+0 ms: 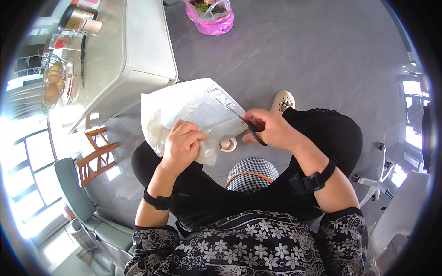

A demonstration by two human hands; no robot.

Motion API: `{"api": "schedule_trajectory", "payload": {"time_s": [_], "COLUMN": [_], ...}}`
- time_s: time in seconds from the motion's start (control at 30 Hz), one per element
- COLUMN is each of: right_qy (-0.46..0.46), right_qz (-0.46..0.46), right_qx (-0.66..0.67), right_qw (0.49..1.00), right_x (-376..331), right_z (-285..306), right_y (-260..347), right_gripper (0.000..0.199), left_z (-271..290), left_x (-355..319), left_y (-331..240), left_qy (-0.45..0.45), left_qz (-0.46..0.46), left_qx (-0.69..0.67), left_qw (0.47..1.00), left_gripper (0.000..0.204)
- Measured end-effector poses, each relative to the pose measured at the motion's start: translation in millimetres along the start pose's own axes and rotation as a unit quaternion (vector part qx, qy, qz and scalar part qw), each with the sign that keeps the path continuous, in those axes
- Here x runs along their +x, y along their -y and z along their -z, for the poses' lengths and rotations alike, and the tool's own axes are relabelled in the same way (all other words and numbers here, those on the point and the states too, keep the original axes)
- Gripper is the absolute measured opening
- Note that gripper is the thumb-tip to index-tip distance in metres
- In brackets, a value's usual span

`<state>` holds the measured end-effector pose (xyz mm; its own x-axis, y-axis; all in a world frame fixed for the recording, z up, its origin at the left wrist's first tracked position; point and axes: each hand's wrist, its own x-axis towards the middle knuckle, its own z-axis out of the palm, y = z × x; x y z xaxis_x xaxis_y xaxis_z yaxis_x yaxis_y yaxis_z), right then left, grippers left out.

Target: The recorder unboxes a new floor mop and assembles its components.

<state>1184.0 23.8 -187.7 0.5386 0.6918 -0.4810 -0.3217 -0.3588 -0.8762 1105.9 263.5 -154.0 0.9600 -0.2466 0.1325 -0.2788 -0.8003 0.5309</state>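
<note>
White plastic mailer bag (184, 108) sits right over the person's lap, about dead centre of the view, with a printed label at its 2 o'clock corner. The left hand (181, 143) is clenched on the bag's lower edge, bunching the plastic into a wad. The right hand (269, 128) is wrapped around a pair of dark-handled scissors (248, 124), blades pointing toward 10 o'clock and meeting the bag's right edge just under the label.

What I'd worry about: that film is slack and crumpled, so the blades could fold it instead of cutting, or bite too deep and nick whatever's inside. The left fingers are also close to the cut line if it runs toward them.

Hard to say how far the blades are open, they're thin and partly behind the thumb. Can't see what's in the bag at all. Something round and pale (228, 145) peeks out below the bag, mostly hidden. Over at 11 o'clock there's a white table (147, 50), and a pink bag (212, 20) at 12 gets cut off by the rim.
</note>
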Motion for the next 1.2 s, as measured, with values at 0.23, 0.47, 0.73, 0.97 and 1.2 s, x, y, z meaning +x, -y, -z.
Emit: {"api": "schedule_trajectory", "payload": {"time_s": [0.23, 0.47, 0.73, 0.97, 1.2], "right_qy": [-0.105, -0.140, -0.079, -0.076, -0.084], "right_qz": [0.196, 0.109, 0.115, 0.132, 0.155], "right_qx": [0.001, 0.035, 0.042, 0.001, -0.038], "right_qw": [0.975, 0.983, 0.989, 0.988, 0.984], "right_x": [28.6, 34.6, 37.5, 35.8, 32.5], "right_z": [-61.8, -54.4, -62.0, -61.0, -57.9], "right_y": [-34.5, -28.2, -28.3, -29.0, -20.9], "right_gripper": [0.038, 0.031, 0.029, 0.030, 0.029], "left_z": [-2.0, -4.0, -21.6, -13.3, -32.2], "left_x": [-2.7, -7.8, -14.5, -24.7, -22.8], "left_y": [-10.6, -51.2, -75.2, -60.2, -58.2], "left_qy": [-0.012, -0.019, 0.082, 0.125, 0.120], "left_qz": [0.065, 0.056, 0.134, 0.273, 0.202], "left_qx": [-0.069, 0.080, 0.167, 0.028, 0.147], "left_qw": [0.995, 0.995, 0.973, 0.953, 0.961], "left_gripper": [0.016, 0.014, 0.015, 0.011, 0.020]}}
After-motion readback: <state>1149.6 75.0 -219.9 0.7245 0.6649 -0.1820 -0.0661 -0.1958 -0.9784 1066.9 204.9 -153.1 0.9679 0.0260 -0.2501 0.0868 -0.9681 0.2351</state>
